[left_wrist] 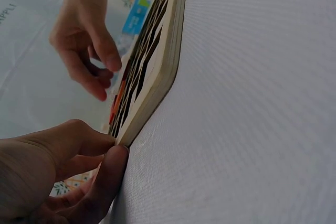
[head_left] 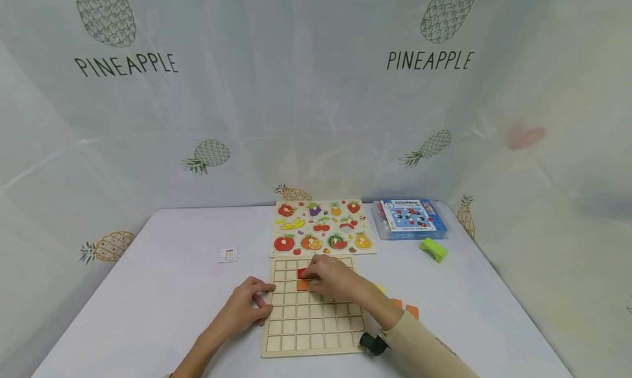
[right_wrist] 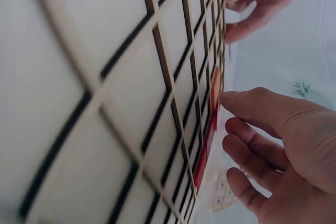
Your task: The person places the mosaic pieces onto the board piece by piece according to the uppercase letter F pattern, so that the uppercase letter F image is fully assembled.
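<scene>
A pale wooden grid board (head_left: 316, 326) lies on the table. My left hand (head_left: 244, 306) rests its fingertips against the board's left edge; in the left wrist view the thumb and fingers (left_wrist: 107, 169) touch the board's side. Over the upper part of the grid is my right hand (head_left: 333, 279), its fingers loosely bent. Under it, a red piece (head_left: 302, 273) and an orange piece (head_left: 303, 285) lie in grid cells. In the right wrist view the right hand (right_wrist: 283, 145) has its thumb tip beside the orange piece (right_wrist: 216, 85), with nothing visibly held; whether it touches is unclear.
Behind the grid lies a fruit puzzle board (head_left: 323, 227). A blue-labelled box (head_left: 410, 219) and a green block (head_left: 433, 250) are at the back right. Orange pieces (head_left: 412, 311) and a black object (head_left: 372, 343) lie by the right forearm. A small card (head_left: 227, 254) sits at left.
</scene>
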A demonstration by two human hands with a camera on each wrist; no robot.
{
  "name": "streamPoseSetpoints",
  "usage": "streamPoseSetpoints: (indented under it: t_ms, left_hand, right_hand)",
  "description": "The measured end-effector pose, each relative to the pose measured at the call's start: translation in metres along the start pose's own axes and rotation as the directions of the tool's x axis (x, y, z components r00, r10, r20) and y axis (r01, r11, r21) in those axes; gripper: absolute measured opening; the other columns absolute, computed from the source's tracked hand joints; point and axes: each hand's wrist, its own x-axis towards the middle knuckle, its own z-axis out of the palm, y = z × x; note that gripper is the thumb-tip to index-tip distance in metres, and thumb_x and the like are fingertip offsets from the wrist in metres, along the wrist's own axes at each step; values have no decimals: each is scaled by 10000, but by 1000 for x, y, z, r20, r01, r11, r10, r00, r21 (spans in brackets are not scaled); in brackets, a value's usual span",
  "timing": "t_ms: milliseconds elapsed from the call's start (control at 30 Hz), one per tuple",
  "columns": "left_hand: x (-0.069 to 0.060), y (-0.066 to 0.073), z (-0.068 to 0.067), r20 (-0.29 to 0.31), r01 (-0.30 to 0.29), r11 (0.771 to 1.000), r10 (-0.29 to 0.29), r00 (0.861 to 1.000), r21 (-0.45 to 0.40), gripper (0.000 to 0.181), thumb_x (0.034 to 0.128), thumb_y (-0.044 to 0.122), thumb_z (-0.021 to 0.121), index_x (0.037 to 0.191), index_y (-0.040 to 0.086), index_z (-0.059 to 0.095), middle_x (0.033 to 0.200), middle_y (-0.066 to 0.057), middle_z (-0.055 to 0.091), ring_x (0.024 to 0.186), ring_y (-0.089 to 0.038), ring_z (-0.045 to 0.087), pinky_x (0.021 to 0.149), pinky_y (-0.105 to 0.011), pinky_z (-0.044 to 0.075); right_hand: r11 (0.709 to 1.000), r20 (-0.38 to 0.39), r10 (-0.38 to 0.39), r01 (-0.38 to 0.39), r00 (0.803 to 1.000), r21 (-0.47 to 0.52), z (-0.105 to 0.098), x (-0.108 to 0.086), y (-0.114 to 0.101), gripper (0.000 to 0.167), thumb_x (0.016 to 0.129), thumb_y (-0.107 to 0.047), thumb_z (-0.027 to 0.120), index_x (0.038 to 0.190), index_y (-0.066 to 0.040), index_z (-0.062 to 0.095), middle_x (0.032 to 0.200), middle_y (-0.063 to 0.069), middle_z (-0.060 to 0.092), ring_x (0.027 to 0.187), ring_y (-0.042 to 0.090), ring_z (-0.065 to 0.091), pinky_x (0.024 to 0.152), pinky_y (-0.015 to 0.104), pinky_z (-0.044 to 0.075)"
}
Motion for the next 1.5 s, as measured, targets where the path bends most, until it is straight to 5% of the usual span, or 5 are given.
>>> streamPoseSetpoints:
  t_ms: [333, 733, 1067, 1500]
  left_hand:
    - [3, 0, -1, -11, -1, 1000, 1, 1000, -21, 412, 776, 24, 738, 1183, 9, 675, 1081, -137, 565, 618, -36, 594, 595, -180, 514]
    - [2, 1, -1, 0, -2, 999, 2, 1000, -45, 415, 783, 13, 726, 1193, -10, 664, 1093, -162, 555, 616, -43, 606, 558, -200, 535]
    - [-1, 2, 0, 11, -3, 999, 3, 1000, -36, 424, 786, 27, 735, 1202, -6, 662, 1101, -154, 561, 607, -38, 608, 632, -180, 519]
    - [-1, 2, 1, -3, 2, 1000, -2, 1000, -9, 421, 783, 35, 735, 1199, 12, 671, 1099, -127, 564, 627, -20, 591, 628, -178, 510]
  right_hand:
    - [992, 5, 117, -117, 993, 43, -30, -43, 27, 285, 852, -202, 756, 1127, -131, 735, 1058, -9, 674, 949, 131, 597, 855, 301, 543]
    - [955, 7, 297, -297, 955, 4, -47, -117, 71, 322, 795, -264, 800, 1089, -146, 744, 969, -91, 662, 896, 94, 587, 801, 292, 545]
    - [973, 22, 229, -229, 973, -17, -42, -157, 83, 241, 793, -235, 800, 1013, -144, 759, 858, -130, 626, 756, 25, 512, 668, 206, 491]
    - [983, -12, 180, -180, 984, -41, -38, -160, 84, 151, 793, -191, 797, 940, -171, 765, 858, -121, 634, 754, 5, 520, 668, 222, 514]
